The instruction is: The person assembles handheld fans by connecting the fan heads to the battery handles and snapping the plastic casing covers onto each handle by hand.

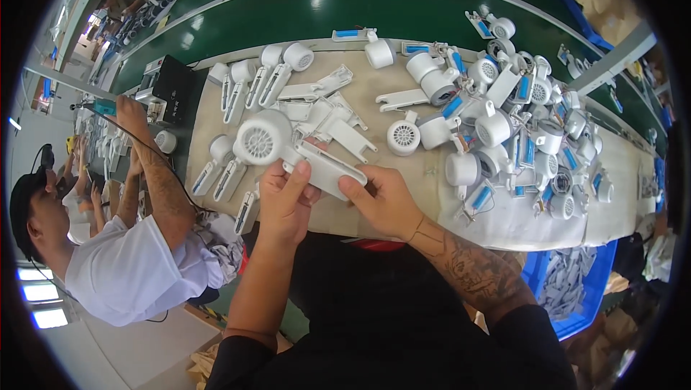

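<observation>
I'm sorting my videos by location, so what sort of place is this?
Probably a factory assembly area: what looks like a green conveyor belt runs beyond the worktable, where many near-identical white fan-like units lie heaped, and a co-worker in a white shirt is busy alongside.

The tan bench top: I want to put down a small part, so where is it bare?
Bare patches show between the right hand and the heap of white units, and along the front edge near the blue bin. The green belt is bare at its middle. The heap and the loose white covers are crowded.
</observation>
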`<control>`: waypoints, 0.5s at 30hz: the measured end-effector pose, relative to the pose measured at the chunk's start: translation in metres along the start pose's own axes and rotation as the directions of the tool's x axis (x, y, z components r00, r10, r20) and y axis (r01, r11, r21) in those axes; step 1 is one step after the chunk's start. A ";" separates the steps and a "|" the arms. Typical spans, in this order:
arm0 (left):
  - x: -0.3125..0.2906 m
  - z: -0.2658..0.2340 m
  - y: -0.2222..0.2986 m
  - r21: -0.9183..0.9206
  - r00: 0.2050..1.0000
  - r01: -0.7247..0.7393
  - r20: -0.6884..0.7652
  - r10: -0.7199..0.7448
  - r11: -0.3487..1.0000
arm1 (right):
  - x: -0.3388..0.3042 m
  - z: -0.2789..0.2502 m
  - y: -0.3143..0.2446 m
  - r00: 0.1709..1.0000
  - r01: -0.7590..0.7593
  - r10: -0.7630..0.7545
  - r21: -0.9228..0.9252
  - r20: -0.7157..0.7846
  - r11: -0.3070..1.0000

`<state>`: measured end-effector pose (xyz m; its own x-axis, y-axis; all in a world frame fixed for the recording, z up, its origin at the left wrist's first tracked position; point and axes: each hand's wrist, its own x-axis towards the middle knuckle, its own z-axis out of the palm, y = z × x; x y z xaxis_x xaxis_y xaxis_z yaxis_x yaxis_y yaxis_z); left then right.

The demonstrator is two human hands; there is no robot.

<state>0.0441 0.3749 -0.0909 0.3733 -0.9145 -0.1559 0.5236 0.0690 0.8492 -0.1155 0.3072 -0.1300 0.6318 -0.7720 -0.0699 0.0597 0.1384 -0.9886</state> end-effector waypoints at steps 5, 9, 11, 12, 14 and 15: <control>-0.003 0.004 -0.011 -0.154 1.000 0.000 -0.005 -0.001 0.988 | -0.001 -0.004 -0.033 0.960 0.275 -0.277 -0.305 0.036 0.912; 0.030 -0.028 0.009 0.345 0.972 -0.085 -0.176 0.153 0.935 | 0.011 -0.019 -0.032 0.983 0.084 -0.007 -0.418 0.182 0.904; 0.068 -0.055 0.055 0.645 0.892 -0.218 -0.173 0.417 0.732 | 0.016 -0.040 -0.050 0.969 0.245 -0.182 -0.687 0.164 0.684; 0.084 -0.079 0.084 0.811 0.840 -0.176 -0.172 0.515 0.559 | 0.019 -0.048 -0.057 0.966 0.243 -0.215 -0.800 0.146 0.549; 0.123 -0.164 0.137 0.979 0.775 -0.056 -0.082 0.626 0.198 | 0.029 -0.068 -0.066 0.837 0.395 -0.456 -0.910 0.301 0.125; 0.135 -0.176 0.150 0.999 0.799 0.052 -0.038 0.600 -0.006 | 0.029 -0.078 -0.066 0.902 0.319 -0.340 -0.941 0.266 0.109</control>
<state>0.3080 0.3323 -0.0734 0.6418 -0.6744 0.3652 -0.7483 -0.4464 0.4908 -0.1616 0.2275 -0.0768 0.7553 -0.5779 0.3090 -0.5191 -0.8154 -0.2561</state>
